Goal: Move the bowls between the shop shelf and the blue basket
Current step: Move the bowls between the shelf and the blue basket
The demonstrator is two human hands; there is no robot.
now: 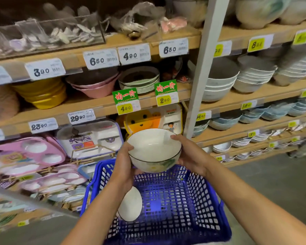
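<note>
Wooden shelves (88, 103) of crockery stand on a grey floor (272, 183). The left hand (124, 167) and right hand (189, 154) grip a bowl (154, 149), its mouth tilted up, above the basket (201, 191).

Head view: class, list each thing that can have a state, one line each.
blue basket: holds the tipped bowl
tipped bowl: on its side, inside the basket
held bowl: upright above the basket
left hand: grips the held bowl
right hand: grips the held bowl

A shop's tableware aisle. Wooden shelves (88, 103) run above and on both sides of the gripped bowl (154, 149), their edges lined with price tags (101, 59). Up and right of it sit bowl stacks (219, 85), left packed trays (89, 138), just below a blue basket (198, 200).
</note>
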